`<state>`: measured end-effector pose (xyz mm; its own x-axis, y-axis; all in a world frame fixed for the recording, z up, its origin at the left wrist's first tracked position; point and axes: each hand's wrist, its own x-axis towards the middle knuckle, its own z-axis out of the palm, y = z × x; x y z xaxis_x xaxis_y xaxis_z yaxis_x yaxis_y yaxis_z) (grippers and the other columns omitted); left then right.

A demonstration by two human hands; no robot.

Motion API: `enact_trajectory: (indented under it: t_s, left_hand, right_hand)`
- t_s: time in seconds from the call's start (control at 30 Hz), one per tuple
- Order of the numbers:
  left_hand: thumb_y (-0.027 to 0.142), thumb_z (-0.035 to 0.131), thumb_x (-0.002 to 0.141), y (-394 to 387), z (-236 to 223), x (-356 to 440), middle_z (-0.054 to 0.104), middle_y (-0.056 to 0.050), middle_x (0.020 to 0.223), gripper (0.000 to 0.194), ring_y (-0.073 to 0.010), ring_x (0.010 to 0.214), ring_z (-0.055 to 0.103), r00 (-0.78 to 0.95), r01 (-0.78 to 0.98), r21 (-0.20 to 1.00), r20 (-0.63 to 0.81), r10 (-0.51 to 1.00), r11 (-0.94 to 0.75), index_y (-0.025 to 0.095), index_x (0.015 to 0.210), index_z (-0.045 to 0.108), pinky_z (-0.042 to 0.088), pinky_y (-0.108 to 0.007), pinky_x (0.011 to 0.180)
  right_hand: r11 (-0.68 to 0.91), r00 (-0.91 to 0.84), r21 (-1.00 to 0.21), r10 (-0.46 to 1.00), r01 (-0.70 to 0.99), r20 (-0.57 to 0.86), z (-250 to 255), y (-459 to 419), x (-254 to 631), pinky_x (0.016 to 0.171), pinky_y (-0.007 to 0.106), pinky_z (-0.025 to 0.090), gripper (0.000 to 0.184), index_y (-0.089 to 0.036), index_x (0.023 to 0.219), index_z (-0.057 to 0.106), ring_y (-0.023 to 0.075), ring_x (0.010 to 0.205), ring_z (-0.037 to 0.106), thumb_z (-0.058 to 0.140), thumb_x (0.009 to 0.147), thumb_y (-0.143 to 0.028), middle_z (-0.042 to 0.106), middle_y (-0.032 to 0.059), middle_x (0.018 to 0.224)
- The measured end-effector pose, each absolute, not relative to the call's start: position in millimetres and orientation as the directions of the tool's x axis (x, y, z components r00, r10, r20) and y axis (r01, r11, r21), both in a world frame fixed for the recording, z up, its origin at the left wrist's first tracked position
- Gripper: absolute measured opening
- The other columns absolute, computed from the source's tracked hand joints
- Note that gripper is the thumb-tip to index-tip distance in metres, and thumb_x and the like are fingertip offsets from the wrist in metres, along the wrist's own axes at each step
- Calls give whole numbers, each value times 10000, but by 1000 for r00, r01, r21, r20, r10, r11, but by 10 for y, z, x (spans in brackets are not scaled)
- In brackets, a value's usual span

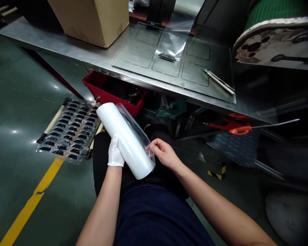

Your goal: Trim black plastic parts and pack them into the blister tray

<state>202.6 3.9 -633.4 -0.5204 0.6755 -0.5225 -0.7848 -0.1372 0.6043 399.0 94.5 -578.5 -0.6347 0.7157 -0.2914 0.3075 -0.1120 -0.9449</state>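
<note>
A thick roll of plastic film (125, 140) lies slanted across my lap, whitish where wound and clear along its loose flap. My left hand (115, 152), in a white glove, grips the roll from its near left side; the fingers beneath it are hidden. At the lower right end, my bare right hand (162, 152) pinches the edge of the loose film between thumb and fingers. The free film edge stands a little off the roll.
A metal workbench (48, 39) crosses ahead, bearing a cardboard box (102, 20), a glass plate (143, 51) and a white pen-like stick (219, 82). Below are a red bin (92, 83) and a tray of dark curved pieces (69, 130). An orange-handled tool (237, 128) sticks out at right.
</note>
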Motion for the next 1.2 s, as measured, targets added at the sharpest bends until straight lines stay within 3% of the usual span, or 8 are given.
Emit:
enact_trajectory:
  t_s: [0.13, 0.3, 0.43, 0.8, 0.93, 1.2]
  left_hand:
    - [686, 605, 915, -4, -6325, 2011, 773, -92, 1207, 598, -293, 1121, 729, -471, -838, 523, -542, 696, -159, 225, 1283, 703, 583, -454, 1041]
    - [775, 555, 881, -34, -6267, 1922, 756, -148, 1238, 789, -326, 1142, 719, -424, -876, 435, -488, 763, -209, 151, 1355, 654, 572, -487, 1035]
    - [811, 503, 876, -32, -6188, 1832, 737, -156, 1282, 853, -338, 1154, 708, -418, -889, 372, -421, 805, -268, 139, 1384, 639, 566, -498, 1034]
    - [834, 437, 878, 63, -6122, 1639, 730, -162, 1287, 916, -391, 1254, 650, -382, -919, 250, -376, 844, -305, 106, 1401, 627, 529, -525, 1080]
    - [846, 408, 872, 35, -6052, 1645, 736, -187, 1250, 954, -407, 1214, 662, -361, -928, 237, -391, 846, -287, 80, 1398, 622, 537, -524, 1062]
    - [852, 472, 827, -159, -5695, 1725, 709, -149, 1294, 962, -351, 1117, 677, -363, -920, 285, -365, 858, -268, 120, 1440, 597, 599, -459, 934]
  right_hand:
    - [-313, -639, -936, 689, 163, -342, -5660, 1041, 3946, 820, 365, 594, 193, -216, 900, 619, 199, 930, 701, 604, 980, -391, 750, 62, 1020]
    - [-436, -677, -899, 652, 35, -342, -5466, 1137, 3756, 1015, 433, 554, 191, -204, 934, 704, 235, 1070, 698, 686, 932, -394, 746, 67, 1115]
    - [-483, -696, -875, 640, -36, -325, -5342, 1173, 3586, 957, 437, 578, 201, -203, 912, 709, 279, 1096, 697, 719, 899, -403, 735, 68, 1099]
    - [-548, -700, -831, 630, -92, -338, -5169, 1301, 3351, 868, 404, 582, 158, -213, 841, 633, 286, 1085, 713, 721, 907, -328, 731, 58, 1067]
    - [-575, -664, -810, 650, -111, -370, -5208, 1354, 3406, 862, 400, 592, 133, -219, 849, 626, 290, 1069, 737, 709, 903, -308, 738, 48, 1043]
    - [-609, -612, -774, 683, -175, -399, -5364, 1366, 3660, 818, 384, 629, 98, -218, 879, 624, 287, 1018, 774, 678, 896, -298, 779, 60, 1063]
